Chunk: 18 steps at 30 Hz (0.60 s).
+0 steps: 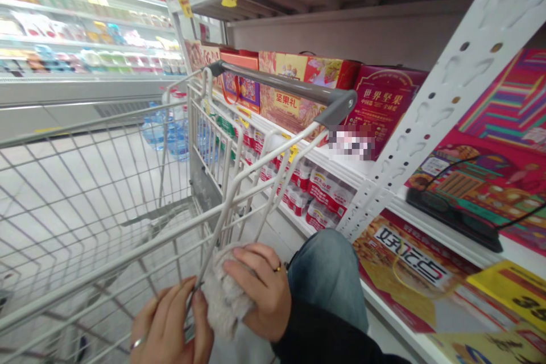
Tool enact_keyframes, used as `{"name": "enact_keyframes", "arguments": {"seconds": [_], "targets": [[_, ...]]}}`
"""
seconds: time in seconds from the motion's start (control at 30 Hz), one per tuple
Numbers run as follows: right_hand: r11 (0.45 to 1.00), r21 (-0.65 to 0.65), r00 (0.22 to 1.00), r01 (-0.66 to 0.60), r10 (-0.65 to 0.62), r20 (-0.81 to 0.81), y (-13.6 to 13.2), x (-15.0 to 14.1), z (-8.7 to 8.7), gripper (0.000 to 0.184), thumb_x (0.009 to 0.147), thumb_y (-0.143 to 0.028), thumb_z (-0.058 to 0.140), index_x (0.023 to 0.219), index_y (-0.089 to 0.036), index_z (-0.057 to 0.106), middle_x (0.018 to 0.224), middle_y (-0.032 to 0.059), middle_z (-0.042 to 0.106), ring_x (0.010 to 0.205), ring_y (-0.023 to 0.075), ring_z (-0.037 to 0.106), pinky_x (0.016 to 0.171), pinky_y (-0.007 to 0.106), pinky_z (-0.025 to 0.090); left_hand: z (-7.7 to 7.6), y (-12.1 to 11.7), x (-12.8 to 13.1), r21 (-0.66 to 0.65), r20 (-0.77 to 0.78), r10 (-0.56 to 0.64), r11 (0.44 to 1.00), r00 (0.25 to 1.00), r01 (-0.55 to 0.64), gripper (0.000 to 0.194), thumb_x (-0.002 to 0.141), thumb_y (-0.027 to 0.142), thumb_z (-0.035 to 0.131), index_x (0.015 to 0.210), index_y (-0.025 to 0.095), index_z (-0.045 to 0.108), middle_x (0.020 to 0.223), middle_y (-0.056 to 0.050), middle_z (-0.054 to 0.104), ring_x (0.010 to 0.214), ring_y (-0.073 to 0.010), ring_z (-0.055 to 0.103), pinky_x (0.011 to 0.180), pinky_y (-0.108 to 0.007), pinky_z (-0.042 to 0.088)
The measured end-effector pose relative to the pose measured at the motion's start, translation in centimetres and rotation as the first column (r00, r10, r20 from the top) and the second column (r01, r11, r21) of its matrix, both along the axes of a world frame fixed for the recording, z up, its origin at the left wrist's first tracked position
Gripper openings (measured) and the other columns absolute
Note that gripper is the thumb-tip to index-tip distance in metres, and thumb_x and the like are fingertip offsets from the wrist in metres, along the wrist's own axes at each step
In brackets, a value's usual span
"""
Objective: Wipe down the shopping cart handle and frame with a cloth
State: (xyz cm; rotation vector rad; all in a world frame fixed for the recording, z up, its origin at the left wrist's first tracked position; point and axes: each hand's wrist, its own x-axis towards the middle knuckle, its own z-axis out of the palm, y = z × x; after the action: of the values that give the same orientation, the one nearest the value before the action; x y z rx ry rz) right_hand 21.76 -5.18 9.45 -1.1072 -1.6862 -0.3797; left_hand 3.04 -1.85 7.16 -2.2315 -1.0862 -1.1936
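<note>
A wire shopping cart [194, 224] with a grey push handle [277, 84] fills the left and middle of the head view. At the bottom, my left hand [170, 324] is closed on a wire of the cart's side, thumb and fingers on either side of it. My right hand [267, 290] grips a crumpled, light grey cloth [222, 296] close to the same part of the cart frame. The cloth hangs down from my fingers and hides part of the wires behind it. My bent knee in jeans [333, 278] is just right of the right hand.
White shelving [426, 114] stands on the right, with gift boxes [290, 96], red-and-white packs of bottles [319, 193] and a large snack carton [409, 267]. Blue-tinted water bottles [170, 131] stand on the floor behind the cart. A refrigerated display [85, 96] lies at the far left.
</note>
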Motion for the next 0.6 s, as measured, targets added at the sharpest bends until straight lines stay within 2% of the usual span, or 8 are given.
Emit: {"name": "enact_keyframes", "arguments": {"seconds": [0.1, 0.27, 0.33, 0.53, 0.6], "targets": [[1.0, -0.007, 1.0, 0.005, -0.005, 0.019, -0.1, 0.2, -0.3, 0.041, 0.098, -0.032, 0.059, 0.137, -0.019, 0.062, 0.126, 0.0099, 0.073, 0.123, 0.0222, 0.065, 0.104, 0.036, 0.061, -0.1, 0.0, 0.0, -0.009, -0.006, -0.013, 1.0, 1.0, 0.013, 0.022, 0.094, 0.017, 0.061, 0.116, 0.015, 0.062, 0.103, -0.013, 0.075, 0.098, -0.0318, 0.068, 0.099, -0.049, 0.049], [0.986, 0.15, 0.989, 0.076, -0.055, -0.138, 0.2, 1.5, 3.6, 0.042, 0.103, -0.031, 0.054, 0.143, -0.023, 0.059, 0.131, 0.0099, 0.072, 0.127, 0.0262, 0.065, 0.105, 0.044, 0.062, -0.6, 0.0, -0.1, -0.08, 0.068, -0.007, 0.997, 0.998, 0.013, 0.026, 0.092, 0.018, 0.06, 0.118, 0.02, 0.064, 0.107, -0.01, 0.075, 0.101, -0.0288, 0.068, 0.104, -0.047, 0.048], [0.981, 0.171, 0.985, 0.091, -0.064, -0.158, 0.3, 1.7, 4.4, 0.041, 0.104, -0.03, 0.053, 0.144, -0.023, 0.059, 0.132, 0.0104, 0.071, 0.127, 0.0272, 0.065, 0.105, 0.045, 0.061, -0.7, 0.0, -0.2, -0.091, 0.083, -0.016, 0.996, 0.996, 0.024, 0.027, 0.092, 0.019, 0.058, 0.118, 0.022, 0.064, 0.107, -0.009, 0.075, 0.101, -0.0278, 0.068, 0.104, -0.047, 0.048], [0.997, 0.076, 0.998, 0.03, -0.025, -0.058, -0.1, 0.9, 2.5, 0.039, 0.102, -0.03, 0.055, 0.138, -0.018, 0.062, 0.125, 0.0109, 0.074, 0.122, 0.0253, 0.067, 0.103, 0.04, 0.062, -0.3, 0.2, -0.3, -0.023, 0.004, -0.019, 1.0, 1.0, 0.019, 0.02, 0.093, 0.018, 0.059, 0.113, 0.018, 0.063, 0.103, -0.011, 0.076, 0.099, -0.0307, 0.067, 0.1, -0.048, 0.048], [0.997, 0.073, 0.998, 0.018, -0.014, -0.061, -0.3, 1.1, 2.5, 0.039, 0.102, -0.03, 0.056, 0.139, -0.018, 0.062, 0.126, 0.0108, 0.073, 0.123, 0.0252, 0.066, 0.103, 0.04, 0.062, -0.1, 0.2, -0.3, -0.023, -0.009, -0.018, 1.0, 1.0, 0.018, 0.018, 0.094, 0.018, 0.059, 0.112, 0.018, 0.062, 0.102, -0.011, 0.076, 0.099, -0.0314, 0.067, 0.099, -0.048, 0.048]]}}
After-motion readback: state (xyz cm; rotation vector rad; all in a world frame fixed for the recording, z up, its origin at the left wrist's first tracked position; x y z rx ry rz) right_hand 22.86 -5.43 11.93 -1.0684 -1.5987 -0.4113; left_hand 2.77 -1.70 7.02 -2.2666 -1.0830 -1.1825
